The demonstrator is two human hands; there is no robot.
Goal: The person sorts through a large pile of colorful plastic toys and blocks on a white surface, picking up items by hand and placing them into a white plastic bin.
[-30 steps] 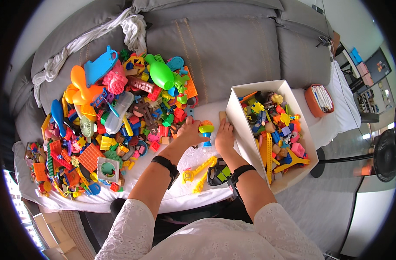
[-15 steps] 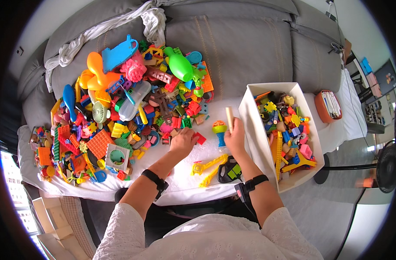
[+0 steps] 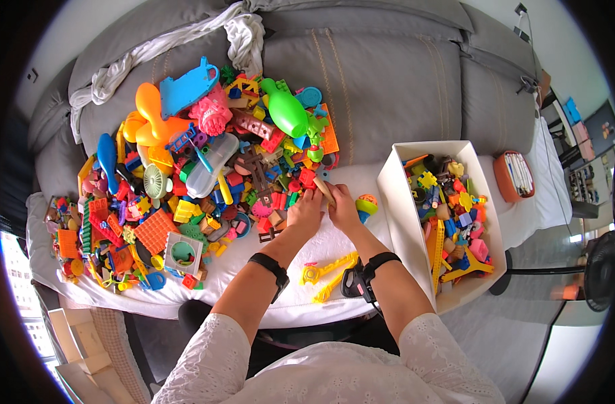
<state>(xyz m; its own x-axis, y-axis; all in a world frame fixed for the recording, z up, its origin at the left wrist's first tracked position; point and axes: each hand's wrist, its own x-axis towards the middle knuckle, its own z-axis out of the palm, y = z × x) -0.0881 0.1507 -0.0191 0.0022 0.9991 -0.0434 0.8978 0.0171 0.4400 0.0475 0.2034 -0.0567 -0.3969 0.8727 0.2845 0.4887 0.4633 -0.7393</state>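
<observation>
My right hand is closed around a short light wooden stick, which tilts up to the left. Close beside it, my left hand has its fingers curled down at the right edge of a big toy heap; what lies under the fingertips is hidden. Small red blocks lie just beyond that hand. To the right of my right hand is a toy with a blue stem and a green-and-orange top, partly covered by the hand. Nearer me lie a yellow toy piece and a black item, half behind my right forearm.
The mixed toy heap covers the left of a white-covered seat, with a green bowling pin on top. At right stands a white box of toys. An orange-brown basket and a black fan are farther right.
My right hand has moved left with the wooden stick, from beside the blue-stemmed toy to next to my left hand. The left hand has shifted slightly right and up.
</observation>
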